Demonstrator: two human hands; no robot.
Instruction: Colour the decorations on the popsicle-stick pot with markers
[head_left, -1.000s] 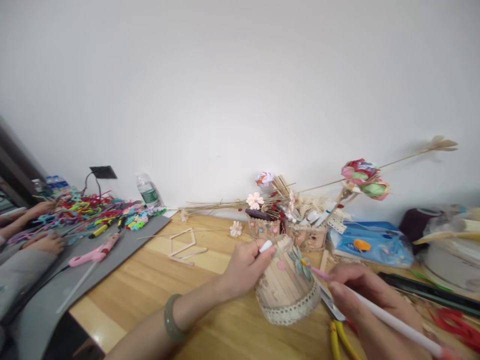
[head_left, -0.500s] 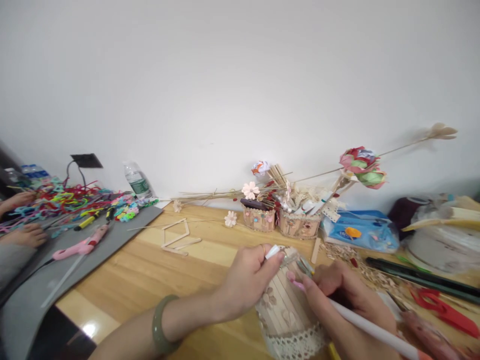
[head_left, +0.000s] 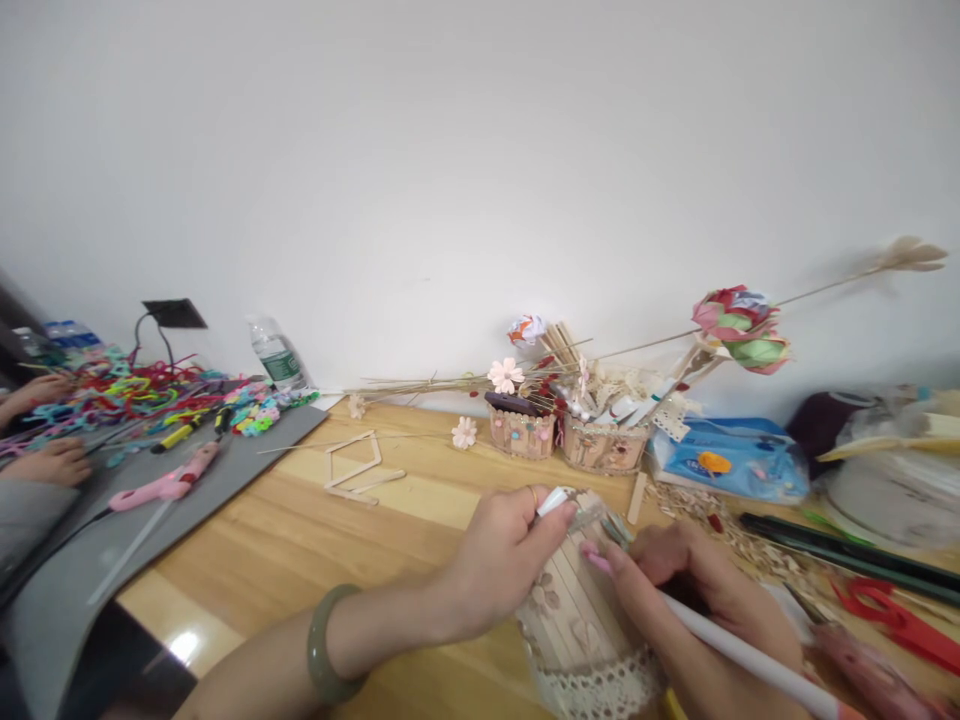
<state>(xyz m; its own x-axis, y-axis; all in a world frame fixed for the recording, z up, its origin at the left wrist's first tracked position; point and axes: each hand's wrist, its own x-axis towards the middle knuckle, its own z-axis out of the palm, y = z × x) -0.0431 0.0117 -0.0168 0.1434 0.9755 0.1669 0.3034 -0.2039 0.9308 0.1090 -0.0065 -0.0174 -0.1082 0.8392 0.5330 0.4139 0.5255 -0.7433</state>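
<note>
1. Here, our left hand (head_left: 499, 555) grips the top of a wooden-slat craft (head_left: 589, 620), its fingers closed around it with a small white piece (head_left: 553, 502) under the thumb.
2. Our right hand (head_left: 705, 600) has its fingers pinched on a white pen-like tool (head_left: 739, 650); we cannot tell whether its pink tip (head_left: 596, 558) touches the slats or only nears them.
3. The craft is tilted above the tabletop (head_left: 270, 560), well forward of the back edge, with lace trim (head_left: 600, 688) along its wide lower end.
4. Toward that back edge we see two small decorated baskets (head_left: 521, 432) and a blue packet (head_left: 727, 470).
5. Wood shavings (head_left: 757, 535) and a red object (head_left: 900, 620) lie toward the tabletop's right side.
6. Near the left edge, we see a pink glue gun (head_left: 161, 488) on a grey mat (head_left: 60, 620), with a co-worker's hand (head_left: 54, 462) nearby.
</note>
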